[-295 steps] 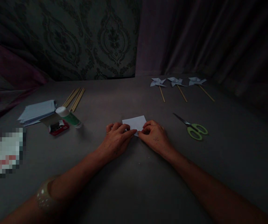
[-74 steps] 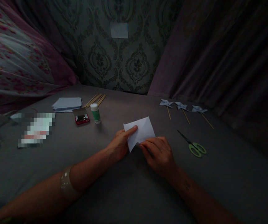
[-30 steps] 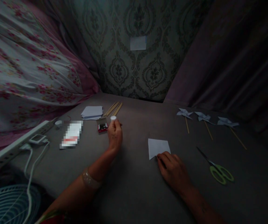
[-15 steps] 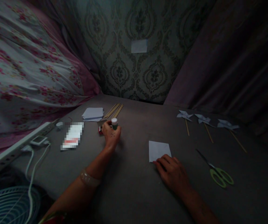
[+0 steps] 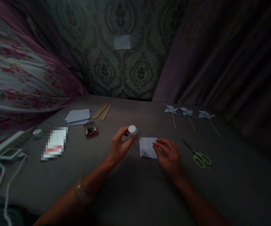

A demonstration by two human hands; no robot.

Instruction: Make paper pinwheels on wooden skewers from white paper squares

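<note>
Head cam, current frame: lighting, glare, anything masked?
Head view: dim overall, right-side curtain near black; head view: white paper readable, not blown out; head view: inside of the red box too dark to identify; head view: pixelated patch at left hides detail.

Pale speckled bangle [image 5: 80,190], bare left forearm [image 5: 95,179], dark-dotted left hand [image 5: 120,147]

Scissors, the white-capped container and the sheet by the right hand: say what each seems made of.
Scissors: blades probably metal, grey with a slight shine; handles look like smooth green plastic, evenly coloured. Container, in the left hand: its smooth, rounded white cap is likely plastic; the hand hides much of the body. Sheet: matte white, most likely paper, with thin edges and no shine.
</note>
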